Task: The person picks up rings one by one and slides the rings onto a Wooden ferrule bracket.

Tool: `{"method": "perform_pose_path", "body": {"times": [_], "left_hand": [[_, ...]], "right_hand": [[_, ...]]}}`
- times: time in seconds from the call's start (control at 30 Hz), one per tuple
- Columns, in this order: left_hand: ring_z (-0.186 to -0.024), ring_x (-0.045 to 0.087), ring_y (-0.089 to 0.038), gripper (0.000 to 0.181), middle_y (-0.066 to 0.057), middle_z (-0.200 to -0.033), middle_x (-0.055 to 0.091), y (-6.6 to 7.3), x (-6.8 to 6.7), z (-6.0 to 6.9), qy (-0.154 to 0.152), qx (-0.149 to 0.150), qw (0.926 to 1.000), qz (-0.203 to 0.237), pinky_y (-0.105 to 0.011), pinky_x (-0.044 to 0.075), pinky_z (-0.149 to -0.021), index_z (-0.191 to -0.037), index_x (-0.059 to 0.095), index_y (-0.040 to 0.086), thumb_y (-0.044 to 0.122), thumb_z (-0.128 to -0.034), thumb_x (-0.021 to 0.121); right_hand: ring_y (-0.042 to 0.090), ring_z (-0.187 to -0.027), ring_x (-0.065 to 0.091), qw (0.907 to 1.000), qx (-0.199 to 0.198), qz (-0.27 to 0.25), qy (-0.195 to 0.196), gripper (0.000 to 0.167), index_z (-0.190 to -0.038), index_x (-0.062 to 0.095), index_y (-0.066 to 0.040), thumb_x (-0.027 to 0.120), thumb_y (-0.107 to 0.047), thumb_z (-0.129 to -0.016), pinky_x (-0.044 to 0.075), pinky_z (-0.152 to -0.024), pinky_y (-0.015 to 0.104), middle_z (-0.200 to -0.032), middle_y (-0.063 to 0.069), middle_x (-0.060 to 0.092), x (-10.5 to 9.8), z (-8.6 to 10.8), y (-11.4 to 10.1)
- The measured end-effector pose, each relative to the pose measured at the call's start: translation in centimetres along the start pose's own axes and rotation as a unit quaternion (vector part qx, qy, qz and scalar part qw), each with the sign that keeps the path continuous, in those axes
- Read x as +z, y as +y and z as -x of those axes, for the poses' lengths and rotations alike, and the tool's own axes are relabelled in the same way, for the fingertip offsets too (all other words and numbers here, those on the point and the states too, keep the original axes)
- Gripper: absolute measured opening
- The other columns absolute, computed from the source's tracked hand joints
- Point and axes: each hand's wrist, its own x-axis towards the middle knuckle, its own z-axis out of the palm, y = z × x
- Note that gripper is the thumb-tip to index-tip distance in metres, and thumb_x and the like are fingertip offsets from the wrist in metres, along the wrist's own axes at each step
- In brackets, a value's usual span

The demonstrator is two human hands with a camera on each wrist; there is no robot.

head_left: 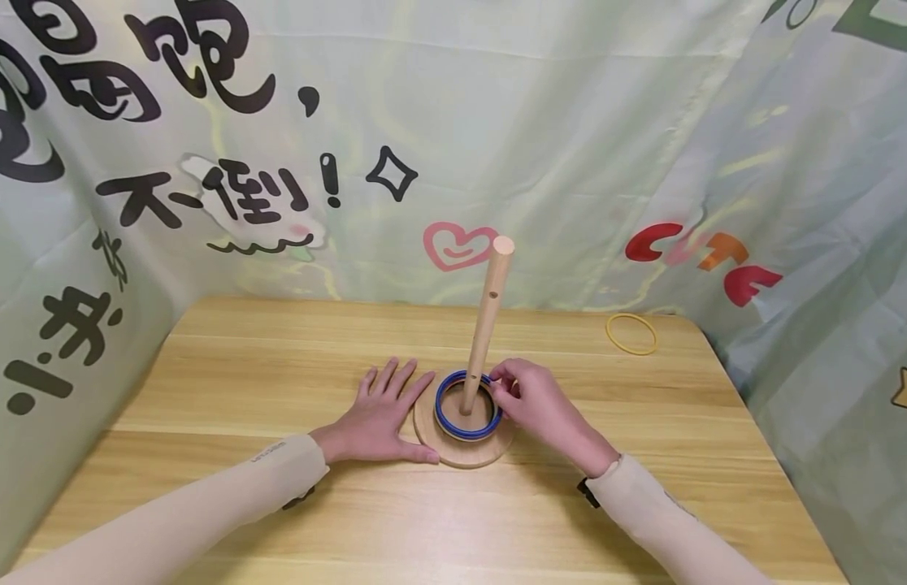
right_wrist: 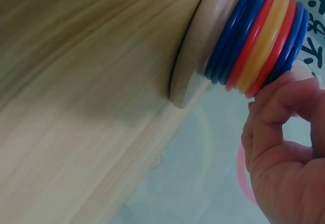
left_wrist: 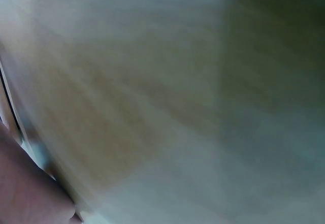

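A pale wooden post rises from a round wooden base. Around its foot sits a stack of rings, topped by a blue ring. From the side, in the right wrist view, the stack has blue rings, red rings and a yellow ring. My right hand pinches the top blue ring at its right edge between thumb and fingers. With fingers spread and straight, my left hand rests against the left side of the base. The left wrist view is blurred, with only a bit of the hand showing.
A loose yellow ring lies at the back right of the wooden table. Printed curtains hang behind the table and along both sides.
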Motion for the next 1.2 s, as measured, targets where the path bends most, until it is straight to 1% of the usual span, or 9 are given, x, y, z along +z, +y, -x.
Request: {"method": "perform_pose_path", "body": {"times": [0.13,0.3,0.43,0.57,0.7,0.8,0.97,1.17,1.2], "left_hand": [[-0.163,0.002,-0.051,0.13,-0.023,-0.179,0.011,-0.4,0.5,0.0,0.007,0.004,0.9999,0.009,-0.078,0.007,-0.12,-0.176,0.021,0.015,0.093,-0.0824,0.064],[-0.163,0.002,-0.052,0.129,-0.024,-0.179,0.012,-0.4,0.4,0.1,0.012,0.009,0.9997,0.017,-0.079,0.006,-0.12,-0.176,0.022,0.014,0.093,-0.0823,0.065],[-0.163,0.001,-0.052,0.128,-0.023,-0.179,0.011,-0.3,0.3,0.0,0.006,0.004,0.9999,0.012,-0.079,0.005,-0.12,-0.176,0.022,0.015,0.092,-0.0829,0.066],[-0.163,0.002,-0.052,0.128,-0.024,-0.179,0.012,-0.1,-0.1,0.1,-0.001,-0.001,1.0,0.002,-0.078,0.006,-0.121,-0.176,0.022,0.014,0.089,-0.0833,0.069],[-0.162,0.003,-0.054,0.128,-0.025,-0.178,0.013,0.0,-0.2,0.1,0.003,0.005,1.0,0.003,-0.079,0.007,-0.12,-0.176,0.023,0.013,0.089,-0.0834,0.068],[-0.163,0.003,-0.053,0.128,-0.024,-0.179,0.013,-0.2,0.2,0.1,0.006,0.004,0.9999,0.007,-0.079,0.006,-0.12,-0.176,0.023,0.014,0.092,-0.0832,0.064],[-0.163,0.002,-0.052,0.128,-0.024,-0.179,0.013,-0.3,0.4,0.1,0.01,0.003,0.9999,0.009,-0.078,0.006,-0.12,-0.176,0.023,0.015,0.093,-0.0825,0.065],[-0.163,0.002,-0.052,0.127,-0.024,-0.179,0.011,-0.1,0.1,0.0,0.001,0.0,1.0,-0.001,-0.078,0.006,-0.121,-0.176,0.022,0.015,0.089,-0.0837,0.069],[-0.163,0.002,-0.052,0.127,-0.024,-0.179,0.011,0.0,0.0,0.0,-0.002,-0.001,1.0,-0.002,-0.077,0.006,-0.121,-0.176,0.021,0.015,0.087,-0.0839,0.07]], "right_hand": [[0.012,-0.067,0.056,0.9997,-0.003,0.013,0.02,0.009,-0.106,0.076,-0.001,0.068,0.0,-0.101,0.049,-0.059,0.027,-0.084,-0.002,0.063,-0.4,0.3,0.4],[0.014,-0.073,0.059,0.9989,0.006,0.008,0.045,0.013,-0.111,0.077,0.0,0.067,-0.003,-0.103,0.051,-0.062,0.028,-0.088,-0.001,0.066,-1.3,0.7,1.5],[0.015,-0.076,0.062,0.9971,0.012,0.013,0.073,0.015,-0.115,0.077,0.001,0.068,-0.004,-0.104,0.052,-0.064,0.029,-0.089,0.0,0.066,-2.6,1.1,3.1],[0.016,-0.078,0.062,0.9945,0.02,0.028,0.099,0.015,-0.115,0.076,-0.001,0.068,-0.004,-0.103,0.052,-0.067,0.028,-0.091,0.001,0.067,-4.1,1.3,5.4],[0.018,-0.079,0.062,0.9919,0.043,0.041,0.112,0.017,-0.117,0.075,-0.001,0.068,-0.005,-0.102,0.051,-0.067,0.028,-0.094,0.005,0.068,-6.0,1.5,7.9],[0.019,-0.081,0.063,0.9895,0.059,0.053,0.121,0.019,-0.119,0.073,0.001,0.067,-0.006,-0.102,0.05,-0.067,0.027,-0.097,0.008,0.068,-7.5,1.6,9.5],[0.027,-0.086,0.066,0.9868,0.084,0.066,0.122,0.02,-0.121,0.07,0.006,0.067,-0.003,-0.104,0.05,-0.068,0.027,-0.104,0.016,0.069,-9.9,1.5,11.7],[0.038,-0.095,0.069,0.983,0.113,0.076,0.123,0.025,-0.125,0.067,0.008,0.068,-0.008,-0.106,0.051,-0.073,0.028,-0.109,0.021,0.068,-11.3,1.2,14.2],[0.039,-0.096,0.07,0.9826,0.114,0.08,0.122,0.027,-0.126,0.067,0.009,0.069,-0.009,-0.106,0.052,-0.075,0.03,-0.109,0.022,0.068,-11.4,1.2,14.7]]}}
